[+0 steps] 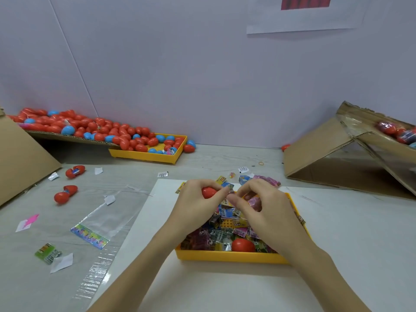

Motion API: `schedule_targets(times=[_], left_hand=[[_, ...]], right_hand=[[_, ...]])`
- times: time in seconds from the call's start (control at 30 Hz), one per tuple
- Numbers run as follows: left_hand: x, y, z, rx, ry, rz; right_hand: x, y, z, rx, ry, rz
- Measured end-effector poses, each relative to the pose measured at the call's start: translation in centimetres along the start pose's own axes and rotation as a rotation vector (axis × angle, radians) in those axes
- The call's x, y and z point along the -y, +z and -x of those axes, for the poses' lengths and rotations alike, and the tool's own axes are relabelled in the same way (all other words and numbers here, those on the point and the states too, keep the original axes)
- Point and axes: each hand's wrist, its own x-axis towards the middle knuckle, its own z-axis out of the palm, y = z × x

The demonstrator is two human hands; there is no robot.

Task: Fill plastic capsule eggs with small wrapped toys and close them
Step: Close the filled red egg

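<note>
Red plastic shows between the curled fingers of the left hand [198, 202], which grips a capsule egg [209, 192] above the far end of a yellow tray [229, 257]. Just beside it, the right hand [263, 208] pinches a small wrapped toy [230, 188] at the egg's edge, with a pink packet [254, 202] tucked under its fingers. Below the hands the tray holds a heap of wrapped toys [216, 235] and another red egg half [243, 245]; it rests on a white sheet [202, 284] on the grey table [360, 233]. Two open red eggs [75, 171] [65, 194] and an empty clear bag [99, 224] lie to the left. Farther back on the left, a pile of red and blue eggs [90, 128] spills off a cardboard ramp [63, 137] into a second yellow tray [148, 155]. A cardboard box [319, 152] on the right holds more eggs.
</note>
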Motion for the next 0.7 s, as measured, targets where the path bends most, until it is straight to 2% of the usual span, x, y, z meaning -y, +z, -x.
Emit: schedule_targets(times=[0.13,0.23,0.3,0.37,0.4,0.5,0.53,0.7], left_hand=[[0.0,0.1,0.2,-0.056,0.175,-0.101],[-0.1,0.5,0.3,-0.071,0.315,-0.138],[-0.2,0.6,0.4,-0.08,0.363,-0.149],[0.0,0.7,0.3,-0.072,0.34,-0.15],[0.1,0.6,0.2,-0.041,0.269,-0.116],[-0.1,-0.1,0.0,0.19,-0.087,0.249],[0.0,-0.4,-0.1,0.25,-0.134,0.349],[-0.6,-1.3,0.0,0.303,0.03,0.379]], right_hand=[[-0.3,0.0,-0.2,-0.002,0.288,-0.299],[-0.6,-0.4,-0.1,0.13,0.496,-0.712],[-0.7,-0.6,-0.1,0.166,0.577,-0.876],[-0.9,-0.5,-0.2,0.133,0.579,-0.831],[-1.0,-0.5,-0.2,0.103,0.56,-0.775],[-1.2,-0.4,-0.1,0.023,0.486,-0.663],[-1.3,-0.5,-0.2,-0.002,0.466,-0.642],[-1.1,-1.3,-0.5,-0.11,0.335,-0.531]])
